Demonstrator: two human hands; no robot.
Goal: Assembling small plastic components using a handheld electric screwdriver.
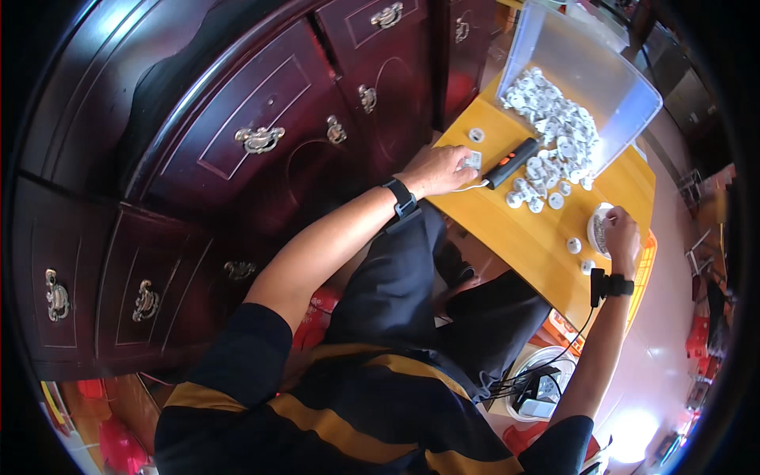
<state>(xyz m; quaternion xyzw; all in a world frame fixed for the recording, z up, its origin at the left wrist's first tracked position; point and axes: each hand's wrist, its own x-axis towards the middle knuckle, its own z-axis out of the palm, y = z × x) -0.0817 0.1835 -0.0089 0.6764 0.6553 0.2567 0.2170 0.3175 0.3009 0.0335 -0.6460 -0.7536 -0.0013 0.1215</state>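
White round parts (554, 127) spill in a heap from a clear plastic bin (625, 87) tipped on its side at the far end of the yellow table (514, 229), so the pile slopes out of the open mouth onto the tabletop within my reach. A few loose ones (538, 198) lie just in front of the heap, one (476, 134) sits apart near the far-left edge, and two more (573, 245) rest close to my right hand.

My left hand (439, 169) lies on the table with its fingers closed around a small pale piece (473, 161); the grip is narrow and pins the piece down. Just beside it lies a black tool with a red band (511, 163), with a thin white lead (467, 188) running from near my palm toward it; I judge the piece is held steady for that tool, though I cannot tell whether the two touch.

My right hand (623, 233) curls over a small white bowl-shaped holder (598, 229) near the right edge of the table, fingers bent around its rim. What the holder contains is too small to tell.

Both wrists carry black bands; the right one has a black unit (598, 286) with a cable hanging down.

Clearances: the left table edge stands close to a dark red cabinet with brass handles (261, 138), leaving little room on that side. The near edge lies above my lap. Bare yellow surface between my hands gives open room. Beyond the right edge sits an orange crate (645, 273), and a white tub (538, 388) stands on the floor by my right elbow
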